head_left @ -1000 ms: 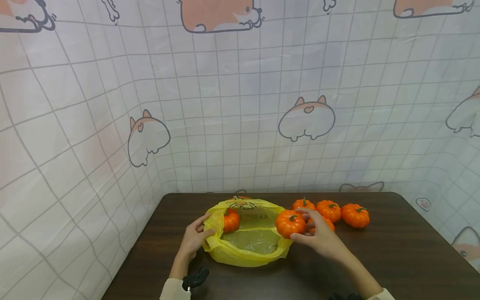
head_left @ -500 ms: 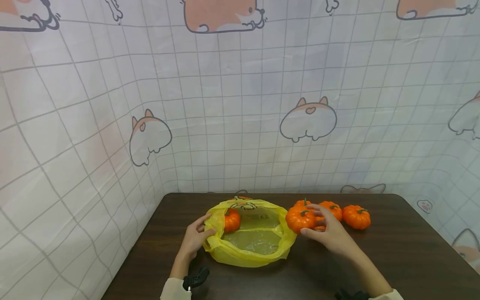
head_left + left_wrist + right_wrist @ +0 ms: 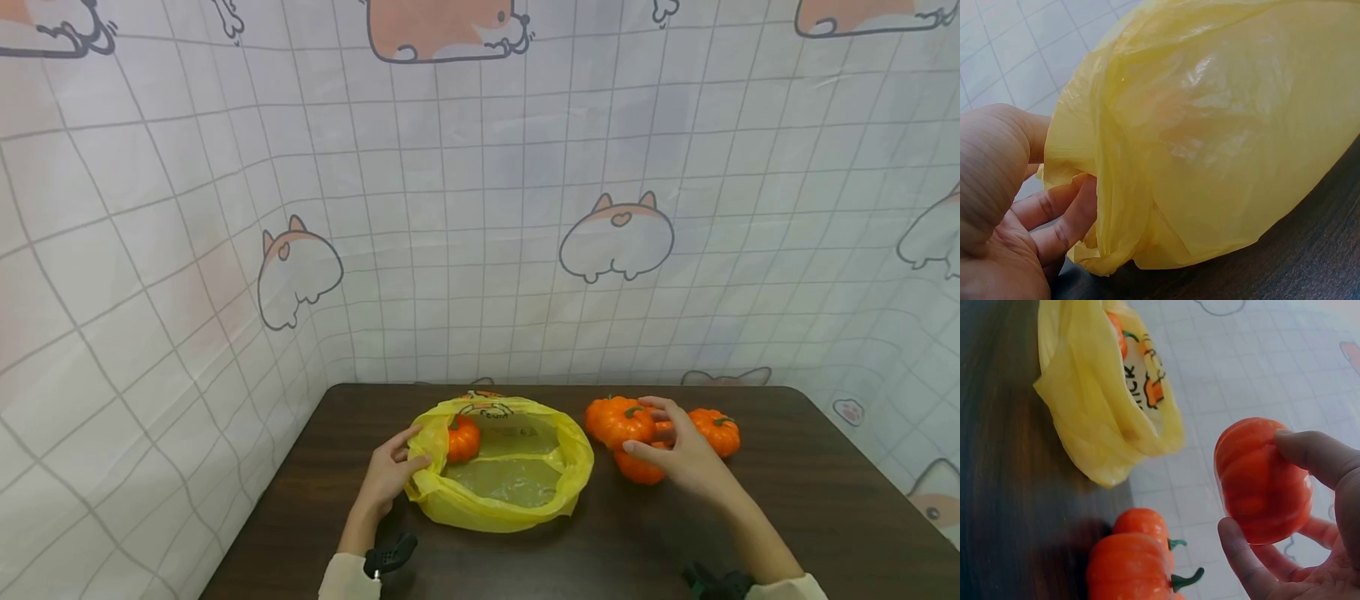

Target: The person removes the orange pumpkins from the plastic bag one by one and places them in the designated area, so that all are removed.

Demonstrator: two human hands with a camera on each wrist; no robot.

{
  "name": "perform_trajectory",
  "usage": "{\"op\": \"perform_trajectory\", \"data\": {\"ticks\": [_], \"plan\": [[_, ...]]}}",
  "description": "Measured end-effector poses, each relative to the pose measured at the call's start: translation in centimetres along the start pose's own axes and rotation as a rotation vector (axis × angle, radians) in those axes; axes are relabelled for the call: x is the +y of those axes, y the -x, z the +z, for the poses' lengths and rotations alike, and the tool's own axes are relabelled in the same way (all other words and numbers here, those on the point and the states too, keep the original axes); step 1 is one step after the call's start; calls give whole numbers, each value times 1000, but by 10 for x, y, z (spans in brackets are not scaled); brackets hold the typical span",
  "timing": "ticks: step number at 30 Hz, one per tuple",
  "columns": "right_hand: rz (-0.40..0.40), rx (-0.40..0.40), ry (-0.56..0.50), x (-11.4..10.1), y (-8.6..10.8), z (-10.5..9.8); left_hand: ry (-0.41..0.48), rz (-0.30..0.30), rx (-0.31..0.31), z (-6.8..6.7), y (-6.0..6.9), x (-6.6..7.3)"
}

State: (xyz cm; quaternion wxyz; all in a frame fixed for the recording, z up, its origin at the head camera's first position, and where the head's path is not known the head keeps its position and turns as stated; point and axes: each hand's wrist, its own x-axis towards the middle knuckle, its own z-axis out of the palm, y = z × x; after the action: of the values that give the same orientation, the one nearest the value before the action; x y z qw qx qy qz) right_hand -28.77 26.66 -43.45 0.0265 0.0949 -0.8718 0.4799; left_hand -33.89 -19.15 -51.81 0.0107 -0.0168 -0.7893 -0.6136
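A yellow plastic bag (image 3: 495,515) stands on the table with its mouth spread open. My left hand (image 3: 388,473) pinches the bag's left rim; in the left wrist view its fingers (image 3: 1069,219) curl into the folded plastic. One small orange pumpkin (image 3: 463,440) lies inside at the left. To the right of the bag, my right hand (image 3: 693,454) grips another pumpkin (image 3: 1263,481) between thumb and fingers. That pumpkin is raised above the other pumpkins, among them a front one (image 3: 639,467) and a right one (image 3: 718,432). The held pumpkin and hand partly hide those behind.
The dark wooden table (image 3: 525,567) runs back to a white grid-patterned sheet (image 3: 480,325) with cartoon dogs. Another such sheet hangs along the left side. A black band (image 3: 390,557) sits on the left wrist.
My right hand has carried its pumpkin rightward, from the bag's right rim to over the loose pumpkins. The left hand keeps its hold on the bag.
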Motion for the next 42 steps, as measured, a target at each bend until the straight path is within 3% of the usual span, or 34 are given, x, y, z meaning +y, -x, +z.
{"op": "perform_trajectory", "data": {"ticks": [16,28,42], "plan": [[47,-7,13,15,3,-24,-9,-6,-1,0,1,0],[15,24,46,35,0,-47,10,-11,2,0,0,0],[63,44,75,55,3,-61,-8,-8,13,1,-2,-3]]}}
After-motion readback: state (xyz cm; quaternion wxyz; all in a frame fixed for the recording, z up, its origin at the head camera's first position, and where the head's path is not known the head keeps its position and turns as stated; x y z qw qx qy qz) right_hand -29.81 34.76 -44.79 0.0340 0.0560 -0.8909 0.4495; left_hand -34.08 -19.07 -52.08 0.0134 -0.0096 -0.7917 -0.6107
